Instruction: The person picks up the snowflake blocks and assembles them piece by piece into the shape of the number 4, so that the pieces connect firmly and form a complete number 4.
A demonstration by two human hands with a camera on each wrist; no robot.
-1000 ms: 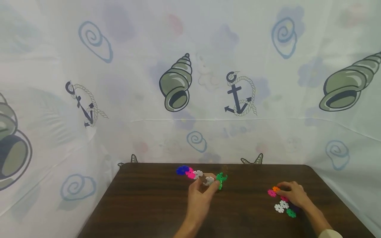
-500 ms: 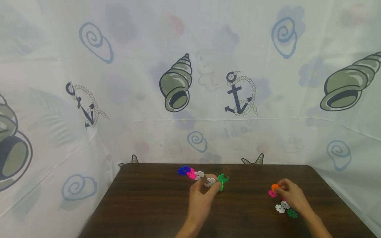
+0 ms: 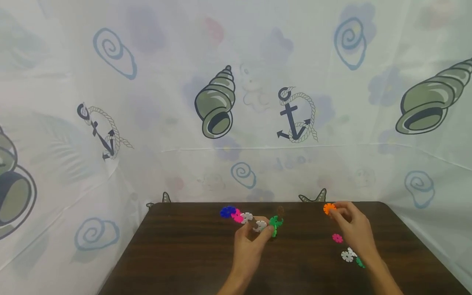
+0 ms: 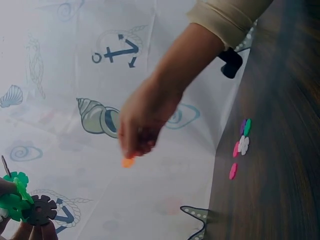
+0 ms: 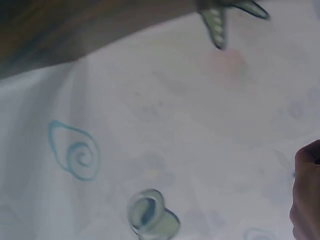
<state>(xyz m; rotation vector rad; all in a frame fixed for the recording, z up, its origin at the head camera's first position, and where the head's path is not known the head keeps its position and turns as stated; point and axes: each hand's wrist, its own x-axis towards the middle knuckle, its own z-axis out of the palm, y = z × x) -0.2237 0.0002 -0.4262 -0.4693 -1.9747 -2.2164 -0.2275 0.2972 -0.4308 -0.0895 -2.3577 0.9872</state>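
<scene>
In the head view my left hand (image 3: 248, 248) grips a chain of joined flower-shaped plastic discs, with a blue disc (image 3: 228, 212) at its left end. Pink, white, brown and green discs (image 3: 274, 223) follow along the chain, partly covered by the fingers. My right hand (image 3: 355, 229), raised over the right side of the table, pinches an orange disc (image 3: 329, 209) between thumb and fingertips. The left wrist view also has this orange disc (image 4: 128, 162) below the fingertips. Only an edge of the right hand (image 5: 307, 192) enters the right wrist view.
Loose discs lie on the dark wooden table (image 3: 177, 246) beneath the right hand: a pink disc (image 3: 337, 238), white discs (image 3: 347, 256) and a green disc (image 3: 360, 262). A purple disc (image 4: 242, 126) shows among them in the left wrist view. A printed curtain (image 3: 258, 172) hangs behind.
My right hand has picked the orange disc from the loose discs and lifted it up and slightly left. The left hand and its chain stay almost still.
</scene>
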